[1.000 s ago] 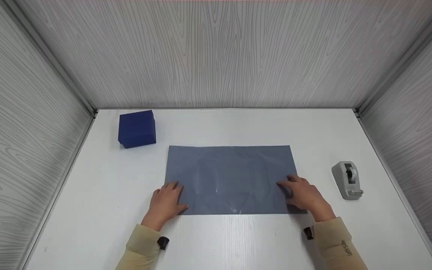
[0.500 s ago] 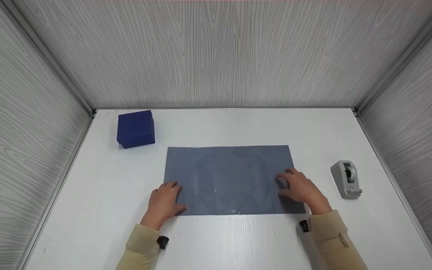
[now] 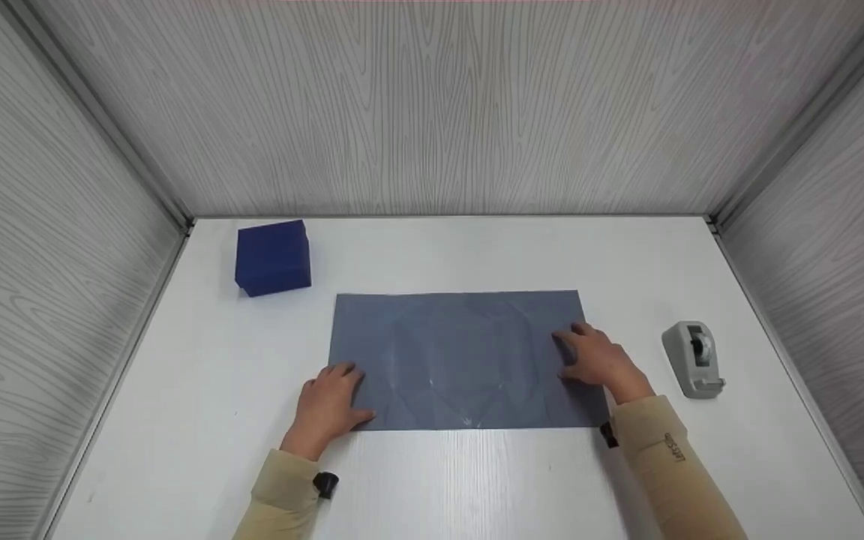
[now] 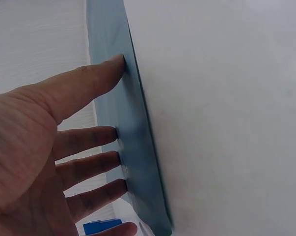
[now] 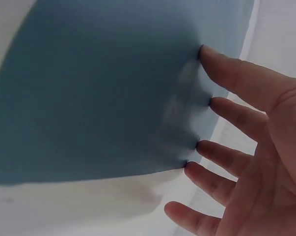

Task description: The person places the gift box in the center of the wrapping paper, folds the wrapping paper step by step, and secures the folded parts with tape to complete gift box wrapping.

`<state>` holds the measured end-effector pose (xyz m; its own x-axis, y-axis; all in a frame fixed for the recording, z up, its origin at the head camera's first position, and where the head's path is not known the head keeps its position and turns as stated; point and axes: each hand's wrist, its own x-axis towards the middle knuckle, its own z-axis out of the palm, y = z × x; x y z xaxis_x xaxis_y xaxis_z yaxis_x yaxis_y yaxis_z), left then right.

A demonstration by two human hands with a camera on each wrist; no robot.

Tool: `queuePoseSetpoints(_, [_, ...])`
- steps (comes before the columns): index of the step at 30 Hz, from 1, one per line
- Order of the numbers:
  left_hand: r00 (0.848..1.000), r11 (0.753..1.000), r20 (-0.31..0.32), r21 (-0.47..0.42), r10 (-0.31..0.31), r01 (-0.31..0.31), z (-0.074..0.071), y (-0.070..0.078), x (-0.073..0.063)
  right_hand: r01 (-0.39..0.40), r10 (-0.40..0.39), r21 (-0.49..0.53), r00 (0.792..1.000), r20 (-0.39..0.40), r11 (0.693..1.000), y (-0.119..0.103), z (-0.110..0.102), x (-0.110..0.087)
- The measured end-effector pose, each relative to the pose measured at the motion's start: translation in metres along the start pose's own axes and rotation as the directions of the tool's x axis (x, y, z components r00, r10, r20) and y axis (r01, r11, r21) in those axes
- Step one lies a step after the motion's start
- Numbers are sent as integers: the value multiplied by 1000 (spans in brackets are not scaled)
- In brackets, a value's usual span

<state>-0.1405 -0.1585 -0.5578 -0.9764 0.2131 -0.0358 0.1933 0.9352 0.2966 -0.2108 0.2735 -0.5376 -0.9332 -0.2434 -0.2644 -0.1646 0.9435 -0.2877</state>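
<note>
A creased grey-blue sheet (image 3: 462, 360) lies flat on the white table in the head view. My left hand (image 3: 327, 405) rests on its near left corner, thumb and fingers spread. In the left wrist view the left fingertips (image 4: 119, 158) touch the sheet near its edge. At the right side, my right hand (image 3: 595, 358) has its fingertips on the sheet, thumb apart from the fingers. The right wrist view shows the right thumb and several fingertips (image 5: 199, 143) against the sheet, with the little finger past its edge.
A dark blue box (image 3: 273, 259) stands at the back left of the white table (image 3: 439, 480). To the right of the sheet sits a grey tape dispenser (image 3: 693, 360). Wood-grain panels (image 3: 432, 112) rise at the back and both sides.
My right hand has slid away from me along the sheet's right side, up from near its lower right corner. The left hand and the sheet stay almost in place.
</note>
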Motion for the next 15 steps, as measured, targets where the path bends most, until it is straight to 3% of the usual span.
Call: queuePoseSetpoints(15, [999,999,33,-44,24,-22,-4,-9,-3,26,-26,22,1000,-9,999,7,4,-6])
